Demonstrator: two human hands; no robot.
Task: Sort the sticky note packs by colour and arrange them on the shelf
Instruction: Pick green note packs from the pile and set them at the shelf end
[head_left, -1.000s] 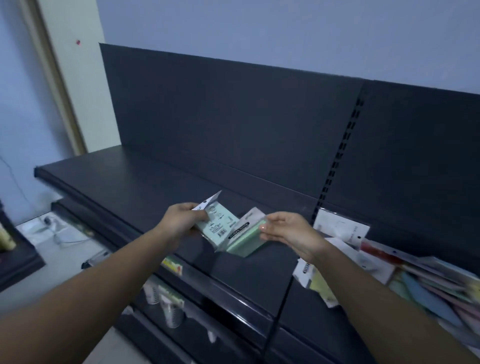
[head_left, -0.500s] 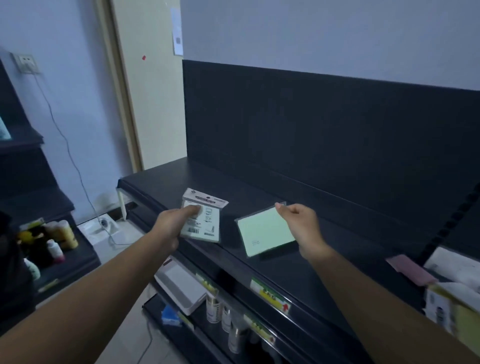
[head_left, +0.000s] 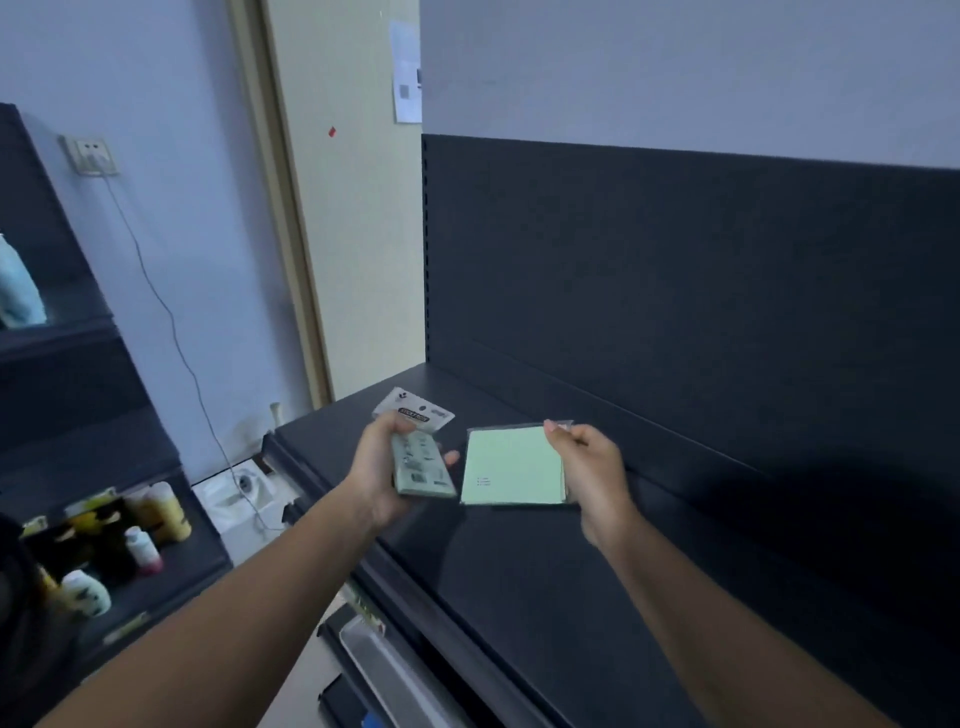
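My left hand (head_left: 376, 475) grips a pale green sticky note pack (head_left: 422, 462), back label up, with a white header card at its far end. My right hand (head_left: 589, 470) pinches the far right corner of a second pale green sticky note pack (head_left: 511, 467) in clear wrap. That pack lies flat just above or on the dark shelf (head_left: 519, 566), near its left end; I cannot tell whether it touches. The two packs sit side by side with a small gap between them.
The shelf's dark back panel (head_left: 675, 270) rises behind the hands. Lower shelves (head_left: 395, 665) stick out below the front edge. A second rack with several bottles (head_left: 150, 519) stands at the left, under a wall socket and cable (head_left: 91, 153).
The view has swung left to the shelf's left end, and the heap of mixed packs at the right is out of sight. Both hands moved left; the packs, overlapping a second ago, are side by side.
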